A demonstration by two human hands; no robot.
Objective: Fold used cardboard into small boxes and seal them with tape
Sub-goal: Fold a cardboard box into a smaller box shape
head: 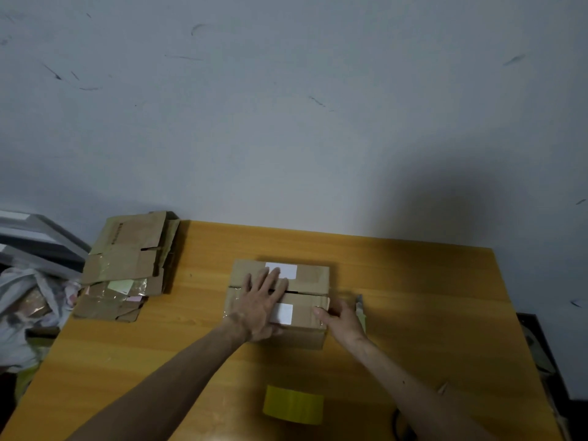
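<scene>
The box (311, 281) sat mid-table (420, 329), the left hand (259, 308) flat and spread on its lid, the right hand (343, 319) thumb-pressing its 3 o'clock edge, its grip impossible to tell, the tape roll (292, 404) at 6 o'clock

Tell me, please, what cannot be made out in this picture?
All head view.
Box seam: middle part covered by the flat left hand.
Right hand: fingers hidden behind the box's right end; grip unclear.
Tape roll: blurred, loose end indiscernible.
Pale bundle: cut off by left edge.
</scene>
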